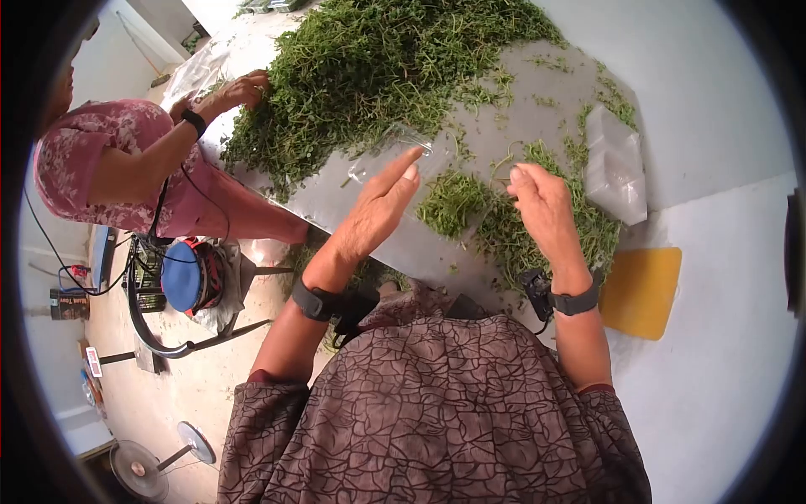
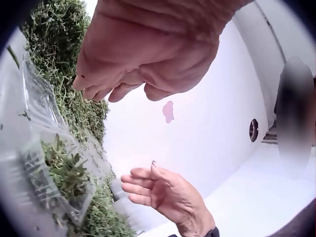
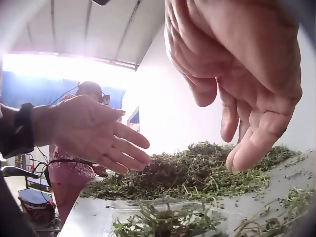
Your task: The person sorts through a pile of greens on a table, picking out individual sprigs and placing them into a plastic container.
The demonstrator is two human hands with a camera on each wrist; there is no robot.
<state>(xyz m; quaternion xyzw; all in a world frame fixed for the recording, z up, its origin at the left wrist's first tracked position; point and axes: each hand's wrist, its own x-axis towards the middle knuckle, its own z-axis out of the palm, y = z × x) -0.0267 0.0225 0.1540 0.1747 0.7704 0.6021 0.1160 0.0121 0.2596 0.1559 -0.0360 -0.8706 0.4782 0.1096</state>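
Note:
Between and beyond the two hands, a clear plastic container with its lid up [image 1: 395, 151] holds a clump of green sprigs [image 1: 453, 202]; the right wrist view shows these sprigs [image 3: 168, 219] up close. My left hand [image 1: 374, 210] is raised beside the lid, fingers extended and holding nothing; its palm and spread fingers [image 3: 101, 136] show in the right wrist view. My right hand [image 1: 546, 210] hovers above loose greens, its palm [image 2: 170, 197] empty in the left wrist view. Behind lies a large heap of greens [image 1: 361, 76] on the grey table [image 1: 537, 101].
Clear containers [image 1: 613, 164] are stacked at the table's right edge. A person in a pink patterned top [image 1: 101, 160] reaches into the heap at left. A yellow board [image 1: 642, 294] is at right; a blue-topped stool [image 1: 180, 277] and a fan [image 1: 134, 470] are at lower left.

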